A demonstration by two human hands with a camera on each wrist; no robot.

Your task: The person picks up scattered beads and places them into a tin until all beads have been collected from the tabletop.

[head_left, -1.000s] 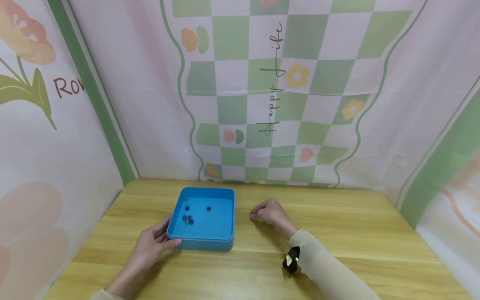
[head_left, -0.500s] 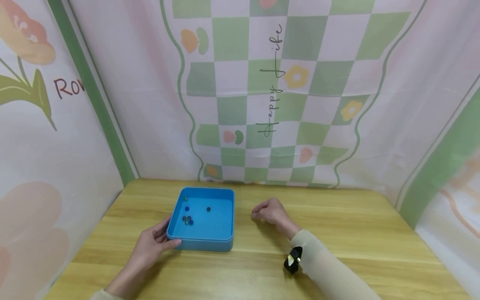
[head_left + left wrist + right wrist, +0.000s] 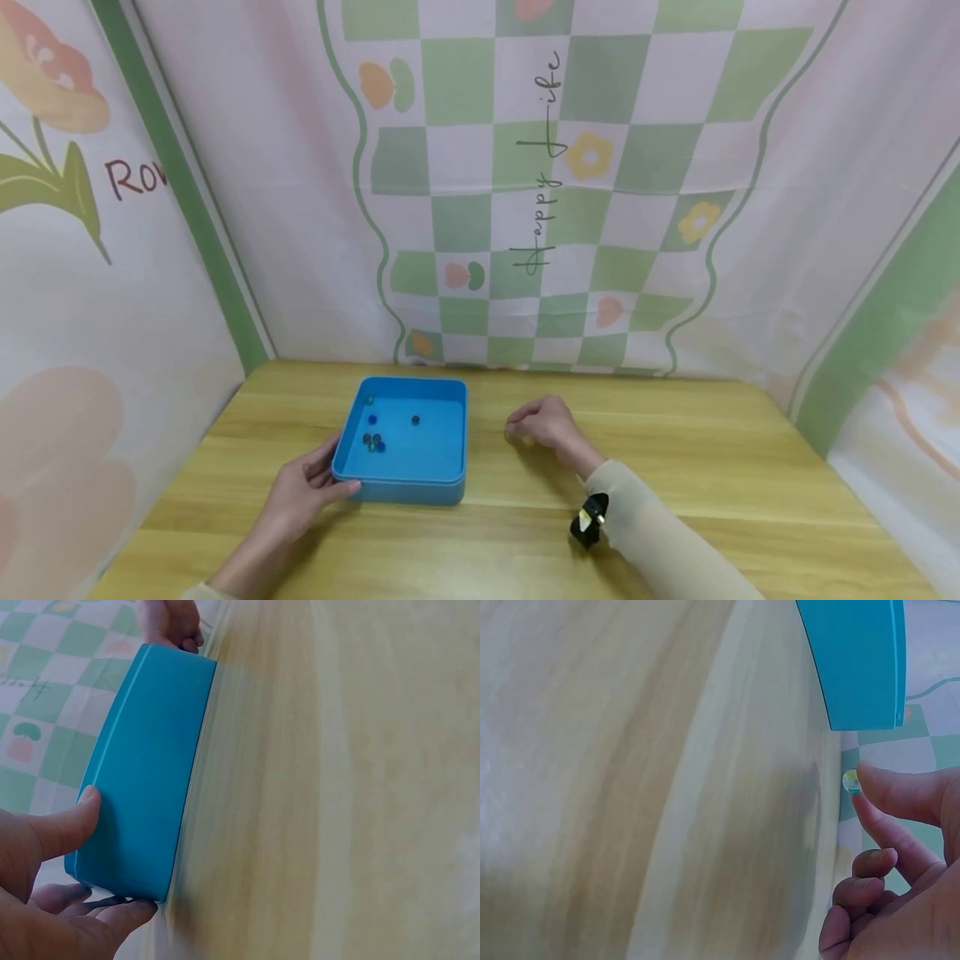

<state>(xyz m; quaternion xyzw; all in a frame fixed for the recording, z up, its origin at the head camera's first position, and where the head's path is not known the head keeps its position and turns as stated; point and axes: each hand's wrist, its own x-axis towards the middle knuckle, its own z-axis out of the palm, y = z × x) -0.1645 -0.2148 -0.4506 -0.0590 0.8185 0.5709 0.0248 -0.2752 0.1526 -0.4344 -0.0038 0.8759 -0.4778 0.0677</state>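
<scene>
A shallow blue square box (image 3: 442, 450) stands on the table with several glass marbles (image 3: 372, 440) inside, mostly towards its left side. At the box's near left corner, my left hand (image 3: 297, 493) grips it, thumb on the front wall and fingers along the left side; the left wrist view shows the thumb against the blue wall (image 3: 154, 765). To the right of the box, my right hand (image 3: 549, 425) pinches one clear marble (image 3: 850, 781) with a yellow-green tint between thumb and index finger. Its other fingers are curled in. The marble is apart from the box.
The wooden table (image 3: 675, 467) runs back to a printed curtain (image 3: 540, 250) with green checks. Another printed curtain (image 3: 90, 333) hangs at the left. A small black device (image 3: 588, 521) is worn on the right wrist.
My right hand has drifted slightly right, away from the box, with the marble between its fingertips. The left hand keeps its hold, and the marbles in the box lie as before.
</scene>
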